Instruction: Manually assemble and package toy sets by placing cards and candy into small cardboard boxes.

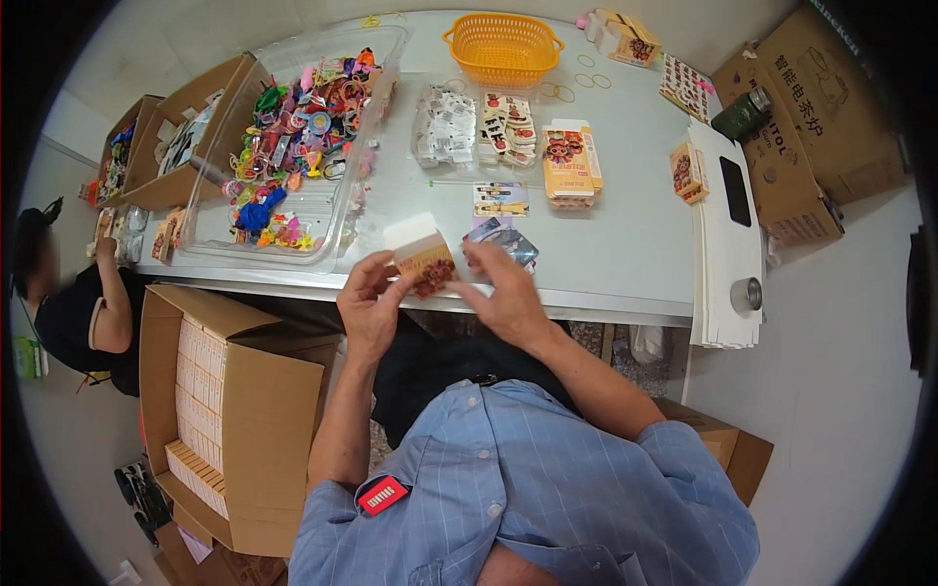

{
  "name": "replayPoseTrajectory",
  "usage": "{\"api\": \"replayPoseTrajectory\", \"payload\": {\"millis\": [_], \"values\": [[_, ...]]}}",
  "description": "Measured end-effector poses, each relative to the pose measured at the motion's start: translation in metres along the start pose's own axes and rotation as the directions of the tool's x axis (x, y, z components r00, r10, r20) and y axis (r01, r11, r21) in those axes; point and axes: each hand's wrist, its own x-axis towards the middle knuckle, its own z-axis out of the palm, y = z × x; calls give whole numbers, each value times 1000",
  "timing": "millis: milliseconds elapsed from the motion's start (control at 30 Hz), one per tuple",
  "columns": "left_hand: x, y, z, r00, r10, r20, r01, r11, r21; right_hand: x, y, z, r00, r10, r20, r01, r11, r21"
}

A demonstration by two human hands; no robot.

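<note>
A small orange-and-white cartoon-printed box [425,262], its white top flap raised, is in my left hand [367,303], held by the thumb and fingers at its left side. To the right of the box is my right hand [510,301], slightly blurred. Its thumb lies close to the box's lower right edge, and its forefinger is apart from the thumb, near a dark silvery packet [513,241]. Whether that finger touches the packet I cannot tell. Just beyond lie some printed cards [500,199]. Farther back, several orange boxes [572,171] are stacked flat.
A clear tub [210,230] of colourful small toys stands left, beside open cartons [186,146]. Bagged white pieces [446,127], sticker cards [508,132] and a yellow basket [503,51] are farther back. A big carton [274,439] of packed boxes stands lower left. Another person [88,313] works at far left.
</note>
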Motion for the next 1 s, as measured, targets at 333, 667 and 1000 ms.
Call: {"api": "replayPoseTrajectory", "payload": {"millis": [333, 667, 1000], "values": [[35, -24, 10, 996, 90, -13, -88, 988, 124, 7, 25, -49, 973, 110, -204, -219, 725, -653], [29, -16, 17, 993, 10, 116, -37, 971, 237, 6, 41, -67, 874, 324, -363, -173, 904, 390], [34, -18, 16, 985, -53, 164, 29, 989, 145, 105, 3, -58, 969, -220, -116, 245, 925, 289]]}}
